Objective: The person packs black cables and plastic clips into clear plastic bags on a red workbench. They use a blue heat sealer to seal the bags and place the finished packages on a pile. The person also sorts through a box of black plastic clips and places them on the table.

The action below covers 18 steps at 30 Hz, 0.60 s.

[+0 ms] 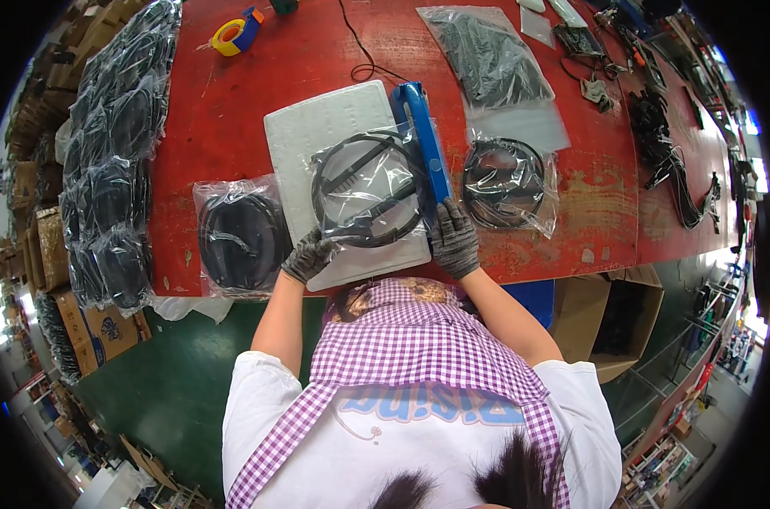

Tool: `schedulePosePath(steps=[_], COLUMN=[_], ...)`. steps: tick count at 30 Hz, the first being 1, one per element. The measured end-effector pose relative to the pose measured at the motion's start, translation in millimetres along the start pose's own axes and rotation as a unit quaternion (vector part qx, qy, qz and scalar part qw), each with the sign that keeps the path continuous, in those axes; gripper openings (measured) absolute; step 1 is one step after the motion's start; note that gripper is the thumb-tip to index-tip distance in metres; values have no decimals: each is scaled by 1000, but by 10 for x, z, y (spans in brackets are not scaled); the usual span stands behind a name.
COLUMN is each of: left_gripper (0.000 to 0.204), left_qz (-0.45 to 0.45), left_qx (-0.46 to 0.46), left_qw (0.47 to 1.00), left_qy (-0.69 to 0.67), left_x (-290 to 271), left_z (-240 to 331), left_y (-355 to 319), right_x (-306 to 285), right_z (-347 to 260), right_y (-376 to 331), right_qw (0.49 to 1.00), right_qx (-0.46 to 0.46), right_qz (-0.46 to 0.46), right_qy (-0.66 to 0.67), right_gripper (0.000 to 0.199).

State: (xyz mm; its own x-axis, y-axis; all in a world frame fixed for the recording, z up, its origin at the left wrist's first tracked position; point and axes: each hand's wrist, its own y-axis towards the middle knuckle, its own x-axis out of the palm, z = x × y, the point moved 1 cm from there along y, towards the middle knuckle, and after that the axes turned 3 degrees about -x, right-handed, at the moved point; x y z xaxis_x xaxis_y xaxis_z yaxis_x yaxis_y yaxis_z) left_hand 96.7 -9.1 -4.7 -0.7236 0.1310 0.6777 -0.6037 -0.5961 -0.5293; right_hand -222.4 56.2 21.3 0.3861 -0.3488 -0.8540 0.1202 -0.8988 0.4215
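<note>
While the red desk spreads out under everything, look at that pile of clear packets down its left side, dark coils showing through! Next size down, the white board, a little askew at the desk's near edge. Along its right side sits the blue sealer, as I'd call it, long and narrow. And centre stage, the bag, flat on the board, its right side meeting the sealer; whether film runs inside is hidden. A left packet lies beside the board, a right packet beyond the sealer. Inside the bag, the black cable, looped round. Down to the hands, both grey-gloved! The left hand curls at the bag's near left corner, apparently pinching the film. The right hand lies fingers-forward over the sealer's near end; pressing or merely resting, I can't tell. My call on the step: lining up the bag for closing. The next move calls for smooth film, cable clear of the sealer, an even push on the right and a steady corner on the left.
</note>
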Motion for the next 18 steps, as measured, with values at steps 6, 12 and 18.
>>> schedulePosePath(steps=[6, 12, 18], left_gripper=[37, 35, 35], left_qz=[114, 330, 312], left_qx=[60, 153, 115], left_qw=[973, 929, 901], left_qy=[-193, -65, -280], left_x=[13, 133, 436], left_z=[-279, -366, -502], left_y=[354, 488, 593], right_x=[-16, -26, -8], right_z=[-2, -16, -29], right_y=[24, 38, 1], right_qw=[1000, 1000, 1000], right_qx=[-9, -20, 11], right_qz=[-2, -2, -3], right_qy=[-4, -4, -11], right_gripper=[46, 47, 47])
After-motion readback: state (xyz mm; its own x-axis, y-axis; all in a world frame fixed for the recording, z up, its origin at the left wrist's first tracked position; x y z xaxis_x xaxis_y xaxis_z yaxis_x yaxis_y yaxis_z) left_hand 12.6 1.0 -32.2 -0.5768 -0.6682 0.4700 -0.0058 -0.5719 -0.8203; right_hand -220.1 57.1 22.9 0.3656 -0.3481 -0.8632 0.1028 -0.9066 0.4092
